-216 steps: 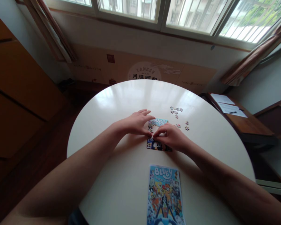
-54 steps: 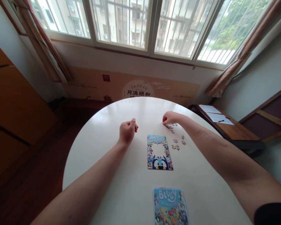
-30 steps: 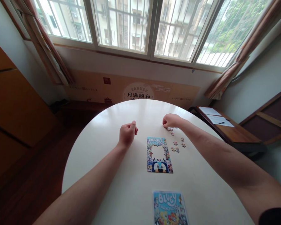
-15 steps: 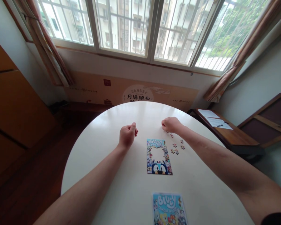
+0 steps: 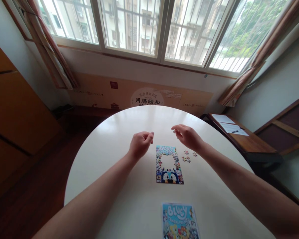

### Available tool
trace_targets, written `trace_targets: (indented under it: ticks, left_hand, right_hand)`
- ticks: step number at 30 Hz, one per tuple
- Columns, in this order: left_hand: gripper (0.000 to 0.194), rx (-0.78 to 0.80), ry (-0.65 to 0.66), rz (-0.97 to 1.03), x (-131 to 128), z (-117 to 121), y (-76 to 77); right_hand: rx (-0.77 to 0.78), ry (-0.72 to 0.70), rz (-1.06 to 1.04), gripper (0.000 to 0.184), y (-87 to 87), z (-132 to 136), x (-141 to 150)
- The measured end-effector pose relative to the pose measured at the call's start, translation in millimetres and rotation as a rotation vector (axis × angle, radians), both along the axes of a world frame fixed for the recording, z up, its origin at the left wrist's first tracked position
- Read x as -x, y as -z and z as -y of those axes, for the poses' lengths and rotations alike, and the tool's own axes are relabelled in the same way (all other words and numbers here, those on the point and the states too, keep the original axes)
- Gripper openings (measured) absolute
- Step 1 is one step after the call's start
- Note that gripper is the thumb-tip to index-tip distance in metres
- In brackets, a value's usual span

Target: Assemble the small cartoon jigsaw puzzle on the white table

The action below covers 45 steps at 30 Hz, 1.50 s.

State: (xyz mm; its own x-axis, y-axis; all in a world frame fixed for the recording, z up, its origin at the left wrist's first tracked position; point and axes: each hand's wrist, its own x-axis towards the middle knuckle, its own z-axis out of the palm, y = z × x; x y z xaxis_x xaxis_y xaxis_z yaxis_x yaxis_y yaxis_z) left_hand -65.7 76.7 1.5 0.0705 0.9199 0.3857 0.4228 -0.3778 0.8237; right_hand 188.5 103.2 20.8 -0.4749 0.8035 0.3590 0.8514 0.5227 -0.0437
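Note:
On the white table, a jigsaw puzzle [image 5: 169,177] with a blue dog face and the word BLUEY has a gap in its middle. My left hand [image 5: 141,144] is closed in a loose fist just left of the puzzle's top, thumb pressed against the curled fingers; what it may hold is hidden. Beyond the puzzle's upper right corner is my right hand [image 5: 188,136], its fingers bent, with a small puzzle piece [image 5: 174,131] at the fingertips. Loose puzzle pieces [image 5: 186,159] lie right of the puzzle, below my right wrist.
A BLUEY picture sheet [image 5: 180,220] lies near me on the round table [image 5: 102,149]. Past the table's right edge, a wooden desk [image 5: 251,142] carries papers [image 5: 233,128]. A barred window and curtains stand beyond, with an orange cabinet [image 5: 20,116] at the left.
My right hand has uncurled from a fist, and a piece now shows at its fingertips. My left hand has shifted slightly right, nearer the puzzle. The view has tilted a little.

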Motion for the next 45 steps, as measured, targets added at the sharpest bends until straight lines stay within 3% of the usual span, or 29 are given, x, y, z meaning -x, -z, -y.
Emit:
trace_targets:
  ticks: [3,6,8,13,18,25,32,38,42,45]
  left_hand:
    - [0.042,0.075,0.227,-0.108,-12,14,-9.1]
    - [0.041,0.329,0.472,-0.051,-26,27,-14.2]
    - [0.042,0.485,0.565,0.035,-33,33,-16.5]
    - [0.042,0.701,0.644,0.153,-39,41,-22.2]
    - [0.041,0.779,0.700,0.240,-37,40,-21.4]
    - [0.033,0.870,0.725,0.293,-33,36,-19.6]
    - [0.028,0.729,0.653,0.000,-32,36,-23.1]
    - [0.026,0.580,0.634,-0.131,-36,36,-19.0]
    - [0.025,0.256,0.461,-0.428,-29,34,-19.8]
    - [0.035,0.050,0.429,-0.572,-21,31,-16.8]
  right_hand:
    - [-0.093,-0.253,-0.356,0.018,0.1,48,2]
    - [-0.132,-0.352,-0.458,0.017,2.4,84,6]
    - [-0.151,-0.401,-0.493,0.018,3.1,97,8]
    - [-0.206,-0.527,-0.471,0.022,3.0,103,9]
    - [-0.274,-0.534,-0.439,0.019,5.8,104,7]
    - [-0.248,-0.558,-0.470,0.015,5.9,109,7]
    - [-0.152,-0.499,-0.302,0.010,-3.0,109,-6]
    - [-0.006,-0.505,-0.292,0.011,-1.7,106,-11]
    - [0.149,-0.455,-0.279,0.011,8.9,100,-14]
    - [0.214,-0.441,-0.257,0.008,19.9,94,-16]
